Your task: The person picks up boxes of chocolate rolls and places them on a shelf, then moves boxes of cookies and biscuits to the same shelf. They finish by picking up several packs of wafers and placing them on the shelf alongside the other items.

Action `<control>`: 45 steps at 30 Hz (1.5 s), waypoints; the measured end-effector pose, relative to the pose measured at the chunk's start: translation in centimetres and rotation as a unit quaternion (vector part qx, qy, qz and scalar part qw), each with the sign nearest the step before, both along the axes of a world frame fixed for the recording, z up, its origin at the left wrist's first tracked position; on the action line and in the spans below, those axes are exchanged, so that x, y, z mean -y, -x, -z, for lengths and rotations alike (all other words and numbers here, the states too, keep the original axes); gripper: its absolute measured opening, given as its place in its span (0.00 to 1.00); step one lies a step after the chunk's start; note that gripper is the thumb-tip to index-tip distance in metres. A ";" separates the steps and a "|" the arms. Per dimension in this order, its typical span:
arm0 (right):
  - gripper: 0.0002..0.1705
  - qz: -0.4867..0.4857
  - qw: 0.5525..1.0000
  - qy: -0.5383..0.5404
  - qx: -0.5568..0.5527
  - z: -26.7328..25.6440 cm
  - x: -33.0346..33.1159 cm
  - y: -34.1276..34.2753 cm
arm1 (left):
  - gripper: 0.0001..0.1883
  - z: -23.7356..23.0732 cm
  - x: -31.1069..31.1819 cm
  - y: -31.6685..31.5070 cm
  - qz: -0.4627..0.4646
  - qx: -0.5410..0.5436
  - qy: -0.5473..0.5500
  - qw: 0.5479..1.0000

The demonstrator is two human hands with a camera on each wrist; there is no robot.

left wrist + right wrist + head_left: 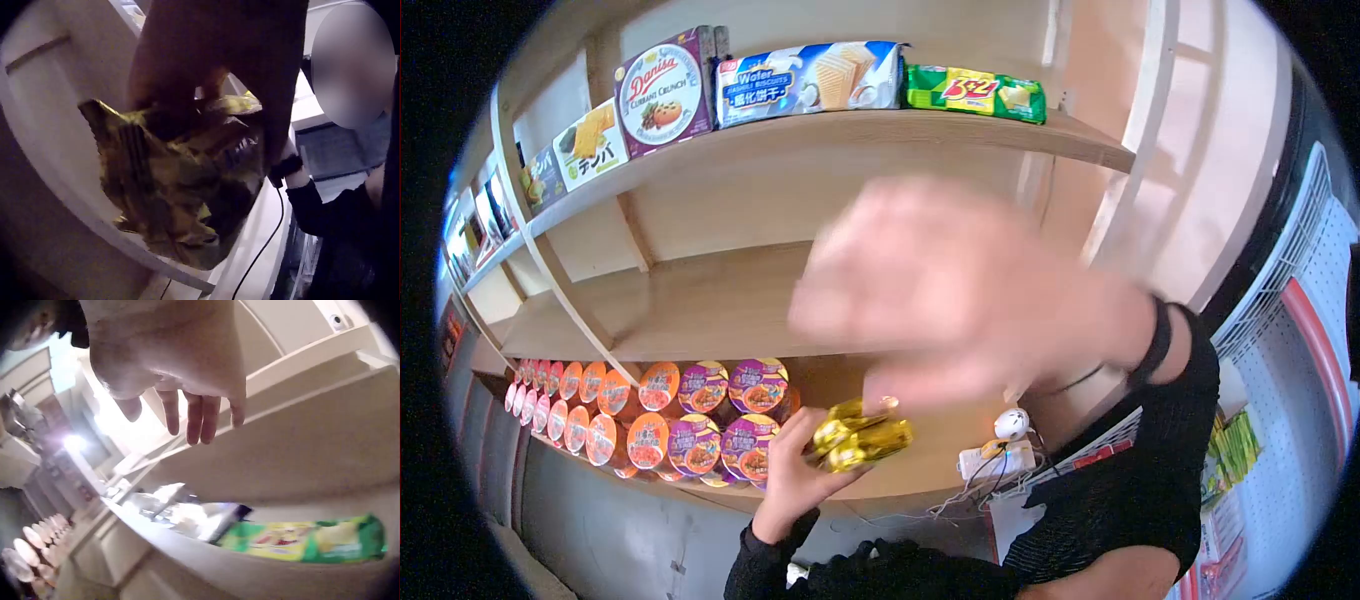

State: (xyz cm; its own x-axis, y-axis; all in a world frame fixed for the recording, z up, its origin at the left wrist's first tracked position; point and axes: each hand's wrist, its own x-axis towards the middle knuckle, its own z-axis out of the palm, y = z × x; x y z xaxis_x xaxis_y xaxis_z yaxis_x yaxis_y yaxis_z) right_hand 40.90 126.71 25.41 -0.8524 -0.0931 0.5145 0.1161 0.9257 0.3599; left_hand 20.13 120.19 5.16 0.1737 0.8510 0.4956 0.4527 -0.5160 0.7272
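Note:
My left hand (793, 472) grips a crinkled gold foil packet (862, 440), low in front of the shelving. In the left wrist view the shiny packet (181, 181) hangs from dark, shadowed fingers. Blurred in the head view, my right hand (920, 280) is raised in front of the middle shelf and holds nothing. Its fingers (195, 419) hang loose and spread in the right wrist view. Nearest to that hand lies a green and yellow biscuit pack (975, 92) on the upper shelf, beside a blue and white wafer pack (810, 82).
Purple Danisa box (665, 90) and other biscuit boxes stand further left on the upper shelf (820, 130). Stacked noodle cups (695, 445) line the bottom shelf. At right are a power strip (997, 461) with cables, a small white camera (1011, 424) and a wire rack (1280, 250).

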 end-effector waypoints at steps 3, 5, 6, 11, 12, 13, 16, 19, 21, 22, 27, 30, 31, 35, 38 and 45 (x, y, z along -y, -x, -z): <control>0.26 0.001 0.990 -0.001 0.140 4.9 3.0 0.6 | 0.25 -2.3 -0.5 -3.5 -0.009 0.078 -0.102 0.992; 0.28 0.058 0.983 0.029 0.173 7.1 2.9 0.1 | 0.24 -2.3 -0.7 -3.7 -0.012 -0.030 -0.090 0.995; 0.29 0.111 0.971 0.058 0.204 7.3 2.9 0.0 | 0.25 -1.7 -0.8 -3.8 -0.017 -0.003 -0.113 0.993; 0.29 0.065 0.962 0.135 0.227 4.6 2.3 -1.6 | 0.29 -3.0 0.2 -3.7 0.001 -0.013 -0.157 0.988; 0.28 0.080 0.964 0.142 0.211 3.8 2.2 -2.1 | 0.30 -3.6 0.5 -3.5 -0.009 -0.031 -0.154 0.987; 0.27 0.096 0.965 0.148 0.195 3.1 2.0 -2.7 | 0.30 -3.9 0.6 -3.4 -0.018 -0.049 -0.152 0.987; 0.26 0.125 0.966 0.119 0.193 3.1 1.3 -3.8 | 0.28 -4.1 0.5 -3.1 -0.020 -0.066 -0.153 0.986; 0.26 0.142 0.970 0.034 0.195 4.4 2.6 -3.7 | 0.26 -4.3 0.3 -3.8 -0.009 -0.071 -0.188 0.980; 0.26 0.175 0.959 -0.053 0.215 5.5 4.1 -2.9 | 0.26 -4.3 0.2 -4.5 0.007 -0.054 -0.206 0.977; 0.27 0.174 0.962 -0.060 0.200 6.3 4.3 -2.8 | 0.27 -4.0 0.2 -4.9 0.006 -0.044 -0.200 0.979; 0.28 0.175 0.976 -0.073 0.111 2.0 3.0 -5.4 | 0.35 -4.0 0.5 -4.5 0.011 0.021 -0.239 0.971; 0.31 0.252 0.961 -0.115 -0.023 -4.9 0.9 -8.9 | 0.44 -1.8 0.2 -3.1 0.059 0.055 -0.195 0.978; 0.32 0.292 0.949 -0.078 -0.092 -6.9 -0.4 -10.5 | 0.44 -1.0 0.2 -2.9 0.059 0.059 -0.193 0.978; 0.31 0.351 0.925 -0.019 -0.141 -13.0 -7.1 -15.9 | 0.43 1.0 1.6 -2.8 0.043 0.052 -0.153 0.986; 0.29 0.382 0.914 0.045 -0.128 -14.4 -10.5 -16.4 | 0.41 1.4 3.1 -2.8 0.039 0.037 -0.143 0.988; 0.30 0.451 0.868 0.181 -0.104 -16.5 -17.3 -18.6 | 0.38 3.2 5.7 -0.9 -0.040 0.008 -0.092 0.995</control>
